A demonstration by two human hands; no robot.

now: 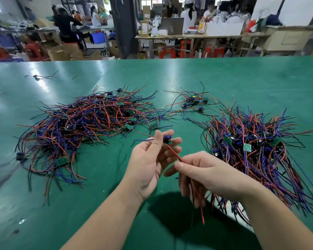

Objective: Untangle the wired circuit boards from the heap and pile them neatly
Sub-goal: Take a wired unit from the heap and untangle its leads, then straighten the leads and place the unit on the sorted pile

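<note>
**Fingers (157, 141) on one freed board, held between heap and pile**

Left hand (148, 165): palm up, fingers loosely curled, tips pinching a small wired circuit board (167, 139) clear of the table (98, 204). Right hand (206, 175): thumb and forefinger pinch the board's red wire (174, 153). The other fingers curl round the leads, which hang out below the palm. A blue wire (143, 140) trails left from the board, unheld.

Long axis: the board is at the far end, and the red wire runs taut toward the person and rightward into the right hand.

Tangled heap (83, 121): left of the hands. The more orderly pile (251, 147), its wires fanned toward the near edge, lies to the right, just beside the right hand. A small cluster (193, 102) sits further back, between the two.

Assessment: this board appears free of the heap. Placement falls to the right. The right hand is the nearer, and the wire points roughly along the pile's lie. The loose blue wire may snag on the way across.
</note>
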